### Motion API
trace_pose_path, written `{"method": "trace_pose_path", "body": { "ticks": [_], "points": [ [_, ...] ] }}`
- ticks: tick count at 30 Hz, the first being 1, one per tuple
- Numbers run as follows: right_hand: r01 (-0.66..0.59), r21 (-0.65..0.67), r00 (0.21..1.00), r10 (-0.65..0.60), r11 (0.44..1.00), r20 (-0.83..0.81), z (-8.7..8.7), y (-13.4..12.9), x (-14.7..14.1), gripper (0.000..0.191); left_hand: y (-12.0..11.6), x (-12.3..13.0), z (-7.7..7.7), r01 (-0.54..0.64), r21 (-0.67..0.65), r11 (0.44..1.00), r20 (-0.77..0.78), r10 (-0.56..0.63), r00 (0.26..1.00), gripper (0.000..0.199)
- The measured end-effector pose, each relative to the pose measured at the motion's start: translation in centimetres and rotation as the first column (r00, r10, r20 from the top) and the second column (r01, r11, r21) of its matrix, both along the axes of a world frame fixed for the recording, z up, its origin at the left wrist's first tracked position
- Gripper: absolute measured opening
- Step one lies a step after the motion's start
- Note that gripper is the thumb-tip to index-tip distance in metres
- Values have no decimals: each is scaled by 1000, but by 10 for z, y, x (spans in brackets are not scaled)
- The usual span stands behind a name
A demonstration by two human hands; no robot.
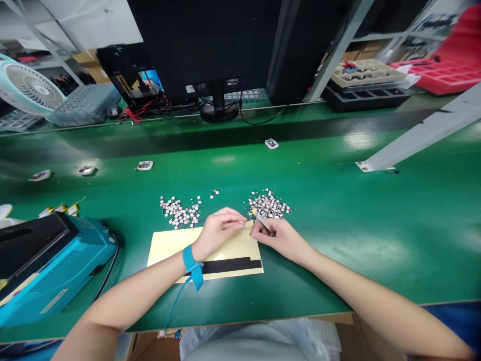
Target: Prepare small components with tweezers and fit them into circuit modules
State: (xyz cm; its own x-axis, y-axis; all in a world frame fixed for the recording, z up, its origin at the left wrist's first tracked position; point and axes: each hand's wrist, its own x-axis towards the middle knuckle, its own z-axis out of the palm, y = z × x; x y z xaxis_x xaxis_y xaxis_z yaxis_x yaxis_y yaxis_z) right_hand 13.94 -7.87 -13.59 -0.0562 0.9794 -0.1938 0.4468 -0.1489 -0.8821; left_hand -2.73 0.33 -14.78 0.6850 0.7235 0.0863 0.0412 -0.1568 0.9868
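Observation:
My left hand (220, 231), with a blue strap (193, 263) on its wrist, pinches a tiny pale part (242, 222) over a yellow sheet (165, 245). Close to its right, my right hand (278, 236) is closed around tweezers (263, 220) with a yellow end pointing up and away. A black strip (229, 264) lies along the sheet's near edge. Beyond the hands are two piles of small white parts with short dark leads, a left pile (181, 213) and a right pile (267, 204). A few more parts (214, 193) lie between them.
A blue and black machine (56, 271) stands at the left, with a cable beside it. Small white pieces (271, 144) sit farther back on the green bench (330, 200). A monitor (210, 45), a fan (32, 87), a slanted metal post (421, 131) and red trays (443, 75) stand around the back.

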Motion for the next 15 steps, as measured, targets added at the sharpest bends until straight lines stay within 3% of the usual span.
{"method": "trace_pose_path", "body": {
  "ticks": [5,8,12,15],
  "points": [
    [71,73,944,-44,995,-327,-1,3,-8,19,-8,-2,-2,-37,207,978,-30,44,999,16],
    [63,58,936,-39,996,-349,-3,1,-10,19,-11,-3,-1,-38,342,939,-44,57,997,21],
    [66,59,944,-43,996,-327,-3,2,-10,19,-12,-2,1,-33,561,827,-57,79,995,22],
    [71,46,941,-52,996,-334,-4,3,-10,18,-12,-2,1,-29,653,757,-54,84,995,22]
  ]
}}
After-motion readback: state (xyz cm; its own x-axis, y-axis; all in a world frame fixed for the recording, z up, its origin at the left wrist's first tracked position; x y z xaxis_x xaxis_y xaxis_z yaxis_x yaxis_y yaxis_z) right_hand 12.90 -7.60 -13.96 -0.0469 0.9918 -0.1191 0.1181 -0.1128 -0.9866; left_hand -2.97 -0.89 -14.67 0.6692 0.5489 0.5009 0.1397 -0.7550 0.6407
